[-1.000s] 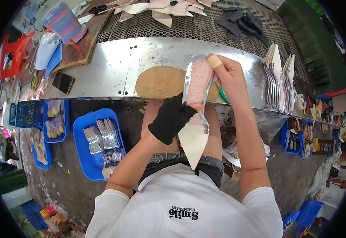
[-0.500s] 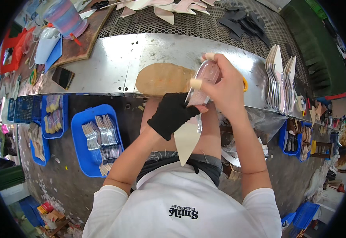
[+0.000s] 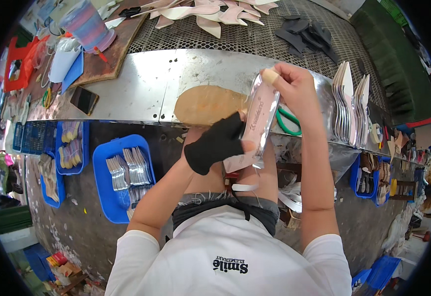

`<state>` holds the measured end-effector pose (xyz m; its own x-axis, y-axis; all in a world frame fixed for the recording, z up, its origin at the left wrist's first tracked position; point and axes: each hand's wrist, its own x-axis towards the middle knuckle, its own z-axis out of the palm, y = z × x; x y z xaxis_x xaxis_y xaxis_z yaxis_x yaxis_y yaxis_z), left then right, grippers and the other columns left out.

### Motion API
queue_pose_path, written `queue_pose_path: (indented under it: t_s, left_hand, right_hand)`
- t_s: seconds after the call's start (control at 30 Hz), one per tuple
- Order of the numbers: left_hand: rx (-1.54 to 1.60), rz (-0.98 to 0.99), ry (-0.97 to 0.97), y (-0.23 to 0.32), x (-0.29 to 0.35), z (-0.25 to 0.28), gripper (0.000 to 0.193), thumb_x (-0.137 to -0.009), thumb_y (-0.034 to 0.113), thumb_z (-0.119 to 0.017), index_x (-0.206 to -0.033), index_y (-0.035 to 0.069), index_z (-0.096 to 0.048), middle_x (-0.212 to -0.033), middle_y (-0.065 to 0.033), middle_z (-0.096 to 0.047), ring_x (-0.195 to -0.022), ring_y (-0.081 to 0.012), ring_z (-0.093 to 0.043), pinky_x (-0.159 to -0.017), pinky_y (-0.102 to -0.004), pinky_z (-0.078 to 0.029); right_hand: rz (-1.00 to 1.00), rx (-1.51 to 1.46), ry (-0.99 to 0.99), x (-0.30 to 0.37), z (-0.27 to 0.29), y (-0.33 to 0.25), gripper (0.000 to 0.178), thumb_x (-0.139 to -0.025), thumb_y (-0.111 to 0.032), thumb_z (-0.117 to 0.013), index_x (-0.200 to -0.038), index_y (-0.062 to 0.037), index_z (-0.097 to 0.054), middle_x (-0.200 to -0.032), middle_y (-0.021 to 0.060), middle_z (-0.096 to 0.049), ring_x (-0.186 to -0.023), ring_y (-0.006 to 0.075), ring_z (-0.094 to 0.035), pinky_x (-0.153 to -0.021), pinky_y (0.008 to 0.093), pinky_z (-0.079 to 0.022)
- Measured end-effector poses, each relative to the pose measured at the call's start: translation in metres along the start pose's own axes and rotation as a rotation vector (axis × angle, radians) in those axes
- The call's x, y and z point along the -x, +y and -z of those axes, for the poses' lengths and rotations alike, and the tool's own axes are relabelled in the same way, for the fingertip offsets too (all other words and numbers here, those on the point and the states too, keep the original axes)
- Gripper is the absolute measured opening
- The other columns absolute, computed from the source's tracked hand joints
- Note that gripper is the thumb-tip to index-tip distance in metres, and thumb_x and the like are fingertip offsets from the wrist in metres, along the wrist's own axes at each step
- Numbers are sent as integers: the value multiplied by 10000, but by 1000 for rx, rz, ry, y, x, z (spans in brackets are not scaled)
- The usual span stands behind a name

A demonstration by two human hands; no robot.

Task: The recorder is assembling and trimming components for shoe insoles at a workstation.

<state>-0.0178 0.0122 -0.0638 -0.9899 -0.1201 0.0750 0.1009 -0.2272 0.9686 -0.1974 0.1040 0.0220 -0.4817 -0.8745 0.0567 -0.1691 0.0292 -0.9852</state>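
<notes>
pink shoe insole (image 3: 261, 116), pinched at far end in right hand (image 3: 296, 89) and nearer the body in gloved left hand (image 3: 218, 143), presumably for steadiness.

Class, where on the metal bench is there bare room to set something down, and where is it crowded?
Bare metal shows between the phone and the tan pad, and behind the pad up to the mesh. The right side is crowded: right hand, pink insole, green loop, stacked pieces.

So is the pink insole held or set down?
Held: your black-gloved left grip has the pink insole by its left side, and your right grip has its far end.
</notes>
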Motion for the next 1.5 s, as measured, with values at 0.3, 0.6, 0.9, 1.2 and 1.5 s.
queue_pose_path:
  t_s: [0.3,0.6,0.9,1.2,1.5]
  left_hand:
    - [232,-45,58,9,3,13,882,-775,76,-675,-1476,59,-139,-1395,-67,-377,-1247,-138,-399,-1037,-286,-305]
    - [-12,59,166,23,4,-4,795,-760,87,-679,-1433,31,-258,-1322,-66,-459,-1169,-115,-442,-986,-268,-347]
    - [-372,96,201,36,11,-2,299,-737,97,-686,-1022,21,-634,-868,-87,-653,-798,-158,-611,-742,-280,-470]
    - [-909,-219,267,37,10,-10,250,-746,89,-672,-982,15,-637,-870,-187,-630,-746,-316,-616,-687,-332,-479]
    - [-277,123,306,41,21,-9,442,-763,74,-670,-1192,26,-572,-981,-54,-659,-862,-82,-559,-776,-278,-469]
  right_hand:
    - [240,-65,105,48,-46,21,801,-655,-113,-777,-1343,-12,-378,-1232,98,-524,-1083,183,-541,-886,336,-436]
    - [81,-211,273,9,-9,26,174,-883,-109,-606,-1014,4,-631,-741,-10,-625,-586,26,-544,-511,167,-427]
    - [159,98,437,16,-8,30,855,-695,-234,-782,-1372,16,-322,-1266,162,-476,-854,151,-593,-669,269,-514]
    - [79,126,403,4,-18,14,937,-631,-286,-813,-1380,3,-330,-1090,160,-519,-841,216,-585,-672,308,-496]
    - [354,482,439,13,-31,14,950,-581,-331,-835,-1296,104,-384,-917,130,-586,-782,194,-565,-699,307,-473]
